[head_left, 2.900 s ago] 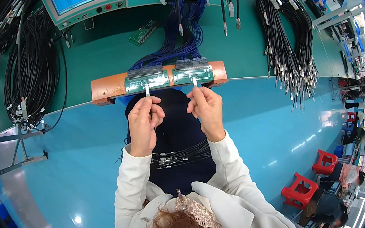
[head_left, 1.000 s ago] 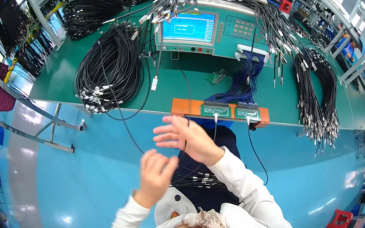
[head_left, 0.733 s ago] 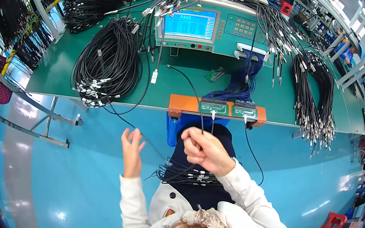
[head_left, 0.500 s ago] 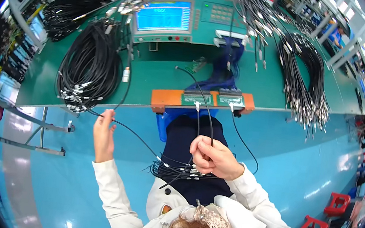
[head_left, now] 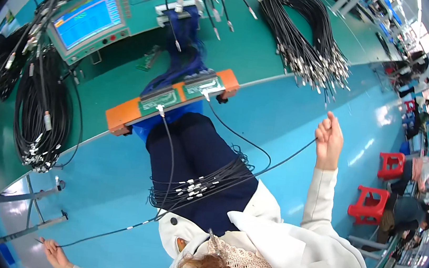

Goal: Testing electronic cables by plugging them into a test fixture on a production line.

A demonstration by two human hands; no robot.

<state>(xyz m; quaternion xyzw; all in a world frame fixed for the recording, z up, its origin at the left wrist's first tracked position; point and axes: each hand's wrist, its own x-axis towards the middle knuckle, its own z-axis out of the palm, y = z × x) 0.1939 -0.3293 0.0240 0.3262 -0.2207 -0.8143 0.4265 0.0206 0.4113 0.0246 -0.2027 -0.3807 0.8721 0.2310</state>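
Note:
My right hand (head_left: 328, 139) is raised at the right, its fingers closed on a thin black cable (head_left: 288, 158). The cable slants down to the left across my lap. At the lower left, my left hand (head_left: 56, 257) pinches a black cable (head_left: 103, 231) near its end; this stretch runs up toward my lap. Whether both stretches are one cable is hard to tell where they cross. A bundle of black cables with white tags (head_left: 195, 187) lies over my thighs. Two cables are plugged into green circuit boards (head_left: 159, 101) on an orange bar (head_left: 121, 117) at the table edge.
On the green table (head_left: 110, 77) stands a tester with a blue screen (head_left: 87, 19). Coiled black cables (head_left: 42, 109) hang over its left edge, and another looped bundle (head_left: 309, 44) lies at the right. Red stools (head_left: 369, 205) and other people are at the right.
My hands have spread apart: the right went out to the right, the left down and out to the lower left, drawing cable across my lap. The view has turned and shifted to the right.

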